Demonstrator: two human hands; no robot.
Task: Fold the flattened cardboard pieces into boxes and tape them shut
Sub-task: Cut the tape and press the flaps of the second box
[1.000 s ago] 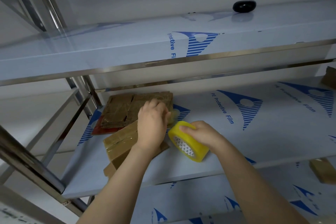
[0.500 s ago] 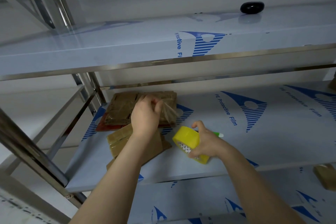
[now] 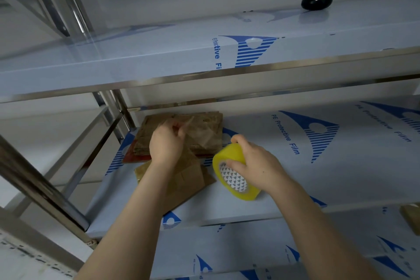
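A roll of yellow-tinted packing tape with a white patterned core [image 3: 236, 173] is gripped by the right hand [image 3: 256, 166]: the thumb is pressed on the core's face and the fingers are curled over the rim. To the left of the roll and a little behind it, the left hand [image 3: 167, 143] is raised, its fingertips brought together in a pinch on what looks like a thin strip of clear tape [image 3: 189, 121]; the strip is faint, and its run back to the roll cannot be traced.

A second ago the left hand was pressed flat on the partly folded brown cardboard box [image 3: 186, 179] just left of the roll. It has since been lifted and drawn away from the roll, so a length of tape seems to have been pulled free. The box now lies unheld under the left forearm.

Behind the roll to the left, a stack of flattened brown cardboard pieces [image 3: 202, 129] is left unfolded. Taping of this box is judged to be in progress, with the strip not yet laid down.
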